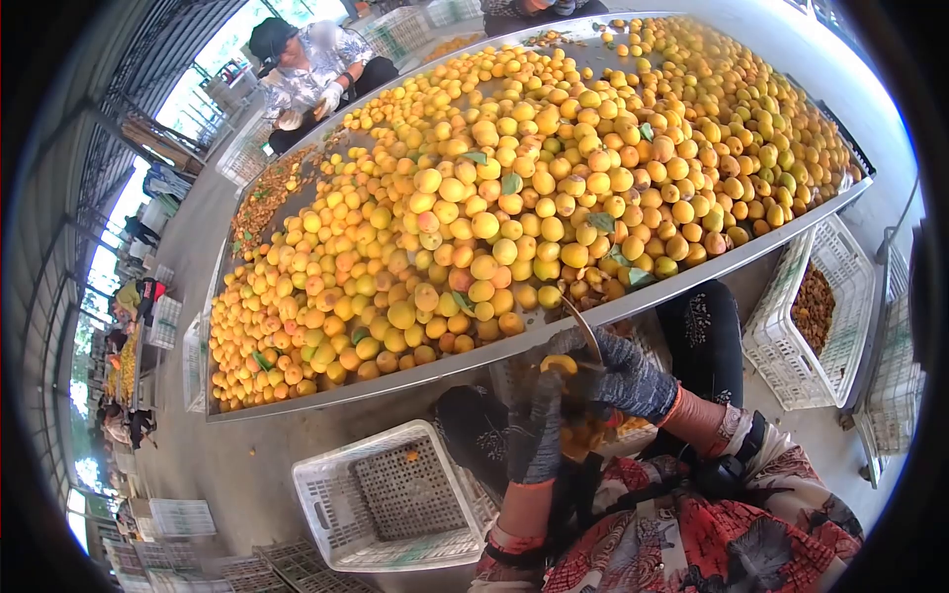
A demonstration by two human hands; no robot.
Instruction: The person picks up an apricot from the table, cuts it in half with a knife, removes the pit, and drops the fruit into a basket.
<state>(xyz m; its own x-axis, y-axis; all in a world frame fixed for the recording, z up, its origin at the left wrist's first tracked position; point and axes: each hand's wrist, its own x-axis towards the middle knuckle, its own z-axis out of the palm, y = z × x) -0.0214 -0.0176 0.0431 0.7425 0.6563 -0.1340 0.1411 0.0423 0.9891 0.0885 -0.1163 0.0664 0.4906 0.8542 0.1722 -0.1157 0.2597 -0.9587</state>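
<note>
My right hand (638, 378), in a dark grey knit glove, is closed around a knife (583, 329) whose curved blade points up toward the table edge. My left hand (535, 425), also gloved, is closed at a cut apricot (560, 365) with its orange flesh showing. Both hands are close together just below the metal rim of the table; the left fingers are partly blurred. Beyond them a large heap of yellow-orange apricots (484, 225) covers the table (425, 373), with a few green leaves among the fruit. Below my hands, between my knees, lies more cut fruit (583, 439), partly hidden.
A white plastic crate (314, 494) with a small orange piece inside stands at my left. Another crate (766, 331) with brownish fruit pieces (813, 308) is at my right. Across the table sits a person (306, 74) in gloves; part of another person (542, 12) shows at the top.
</note>
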